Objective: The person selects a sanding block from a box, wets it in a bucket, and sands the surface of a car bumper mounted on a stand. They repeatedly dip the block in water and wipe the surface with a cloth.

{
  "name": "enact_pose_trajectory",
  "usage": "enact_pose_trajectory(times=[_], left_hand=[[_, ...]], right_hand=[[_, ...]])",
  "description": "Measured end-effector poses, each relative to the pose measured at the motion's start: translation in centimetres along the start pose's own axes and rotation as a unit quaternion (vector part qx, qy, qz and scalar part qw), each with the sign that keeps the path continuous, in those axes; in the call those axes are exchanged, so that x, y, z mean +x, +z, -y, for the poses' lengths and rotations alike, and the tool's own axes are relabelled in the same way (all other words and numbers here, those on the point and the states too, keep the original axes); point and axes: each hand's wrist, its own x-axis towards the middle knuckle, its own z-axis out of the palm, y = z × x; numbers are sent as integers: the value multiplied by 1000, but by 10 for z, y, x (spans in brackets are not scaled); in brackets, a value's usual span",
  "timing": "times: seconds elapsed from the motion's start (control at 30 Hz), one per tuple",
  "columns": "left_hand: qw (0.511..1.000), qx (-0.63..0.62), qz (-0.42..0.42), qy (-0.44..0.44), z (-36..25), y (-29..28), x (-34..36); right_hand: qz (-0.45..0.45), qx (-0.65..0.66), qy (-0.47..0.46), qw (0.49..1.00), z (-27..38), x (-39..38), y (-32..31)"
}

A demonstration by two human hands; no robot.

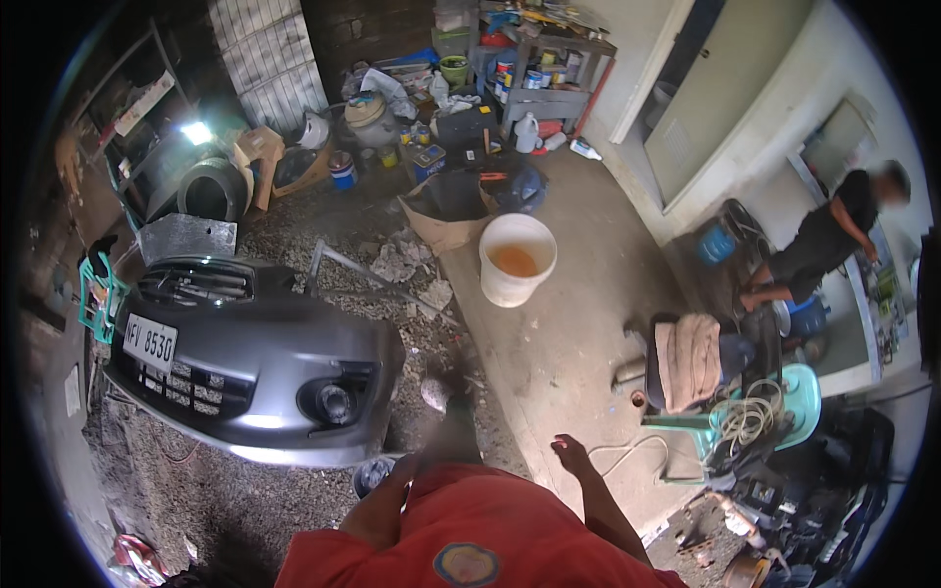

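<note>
My right hand point(569, 453) hangs over the concrete floor beside my red shirt, its fingers loosely apart and holding nothing I can see. My left arm point(377, 510) reaches down past my body; its hand is mostly hidden and blurred, close to a small dark bucket point(372, 474). Left of me, a grey car bumper point(284, 358) with a grille, a fog lamp and a plate stands on the gravel. A white bucket point(518, 279) with brownish liquid in it sits ahead of me on the concrete. Neither hand touches the bumper.
Behind the white bucket lies an open cardboard box point(446, 230). Tyres point(211, 191), paint cans and a cluttered shelf point(554, 113) line the back. At right, a green plastic chair point(799, 402) carries a coiled hose point(745, 421). Another person point(823, 235) stands by a counter.
</note>
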Motion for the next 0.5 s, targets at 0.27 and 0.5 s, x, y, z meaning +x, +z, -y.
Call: enact_pose_trajectory(times=[0.27,0.5], left_hand=[[989,129,-74,10,11,-147,130],[932,-294,-137,-163,-15,-221,184]], right_hand=[[2,2,5,1000,98,176,-43],[27,-51,61,996,174,278,-80]])
